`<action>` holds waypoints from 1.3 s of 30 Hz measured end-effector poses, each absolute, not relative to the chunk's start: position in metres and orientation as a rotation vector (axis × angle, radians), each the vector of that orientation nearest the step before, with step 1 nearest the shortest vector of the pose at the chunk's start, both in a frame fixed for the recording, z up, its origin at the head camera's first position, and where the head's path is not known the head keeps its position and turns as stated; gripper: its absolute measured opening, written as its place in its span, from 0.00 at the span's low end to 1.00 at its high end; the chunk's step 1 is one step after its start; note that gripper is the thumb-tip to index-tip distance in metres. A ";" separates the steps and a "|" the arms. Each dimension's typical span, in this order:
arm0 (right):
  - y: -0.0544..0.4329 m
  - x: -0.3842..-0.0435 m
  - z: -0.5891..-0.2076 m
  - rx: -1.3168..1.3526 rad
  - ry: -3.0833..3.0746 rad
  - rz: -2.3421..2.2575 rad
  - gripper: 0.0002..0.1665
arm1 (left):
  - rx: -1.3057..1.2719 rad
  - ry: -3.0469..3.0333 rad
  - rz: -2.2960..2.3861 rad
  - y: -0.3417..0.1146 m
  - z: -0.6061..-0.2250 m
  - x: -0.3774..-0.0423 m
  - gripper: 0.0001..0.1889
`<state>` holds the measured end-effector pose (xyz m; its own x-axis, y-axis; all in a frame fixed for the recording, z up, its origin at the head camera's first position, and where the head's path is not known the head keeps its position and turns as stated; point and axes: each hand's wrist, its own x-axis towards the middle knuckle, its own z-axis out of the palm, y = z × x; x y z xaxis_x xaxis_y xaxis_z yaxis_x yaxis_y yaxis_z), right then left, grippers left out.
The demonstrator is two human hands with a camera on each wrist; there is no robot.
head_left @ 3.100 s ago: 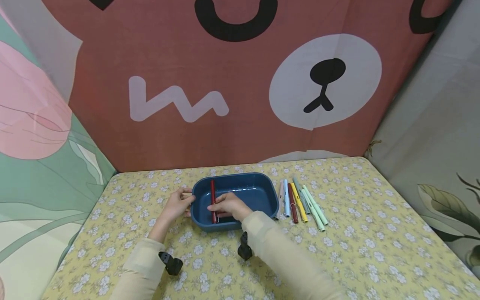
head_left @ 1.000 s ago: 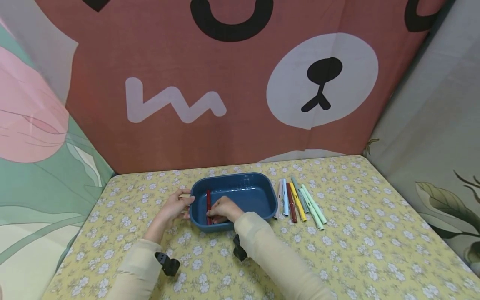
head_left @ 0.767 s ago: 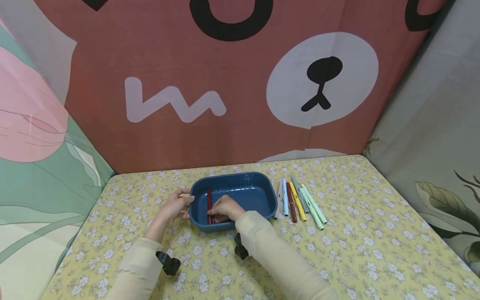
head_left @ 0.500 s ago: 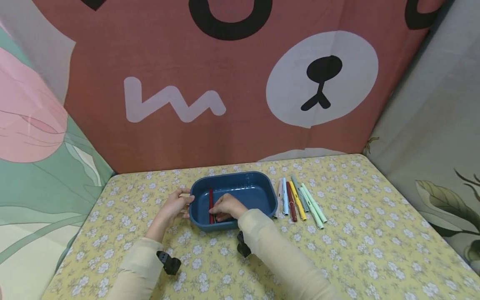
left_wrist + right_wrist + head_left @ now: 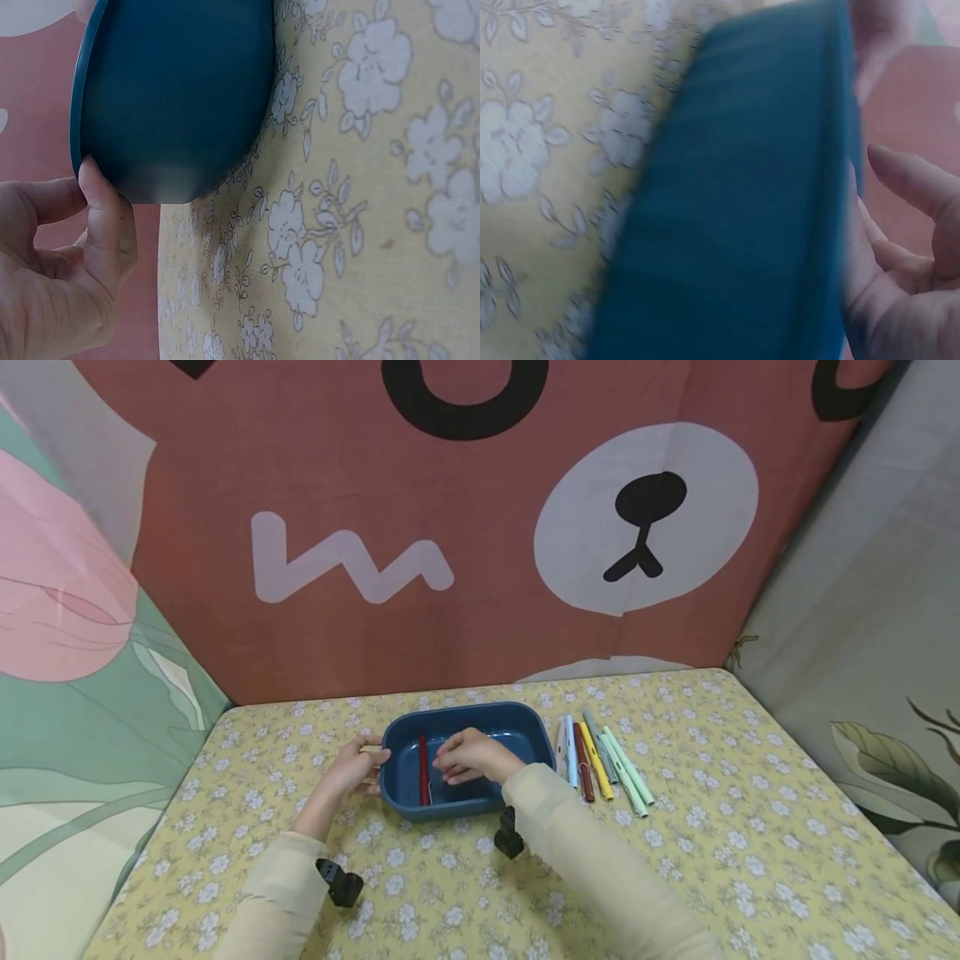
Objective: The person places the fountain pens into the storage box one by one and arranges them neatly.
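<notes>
A dark blue rectangular box (image 5: 450,810) with rounded corners stands on the table. My left hand (image 5: 352,767) pinches its left end in the head view, thumb at the rim. In the left wrist view, the left hand's fingers (image 5: 101,217) lie against the outer wall. Inside the box, near its left end, lies a dark red pen (image 5: 423,768) pointing front to back. Over the box's middle, just right of that pen, is my right hand (image 5: 472,756), fingers loosely bent and holding nothing. In the right wrist view the box wall hides part of the right hand's fingers (image 5: 904,176).
Right of the box, several pens lie side by side: light blue (image 5: 572,752), dark red (image 5: 583,760), yellow (image 5: 596,760), grey-green (image 5: 600,739) and pale green (image 5: 628,764). A flowered yellow cloth (image 5: 712,843) covers the table, with a printed curtain (image 5: 480,635) behind it.
My right hand has let go of the dark red pen in the box and moved up and to the right. That pen has been set down near the left end. The left hand stays put.
</notes>
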<state>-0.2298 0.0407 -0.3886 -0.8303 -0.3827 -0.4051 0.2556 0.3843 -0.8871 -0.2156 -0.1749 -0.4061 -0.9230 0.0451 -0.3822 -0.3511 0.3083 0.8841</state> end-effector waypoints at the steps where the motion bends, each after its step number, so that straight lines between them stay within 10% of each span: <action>1: 0.044 -0.230 -0.386 -0.120 2.084 -1.476 0.20 | -0.272 2.245 1.648 -0.175 -0.406 -0.216 0.25; 39: 0.231 -0.248 -0.357 -0.013 2.273 -1.499 0.31 | -0.282 2.224 1.676 -0.175 -0.409 -0.216 0.24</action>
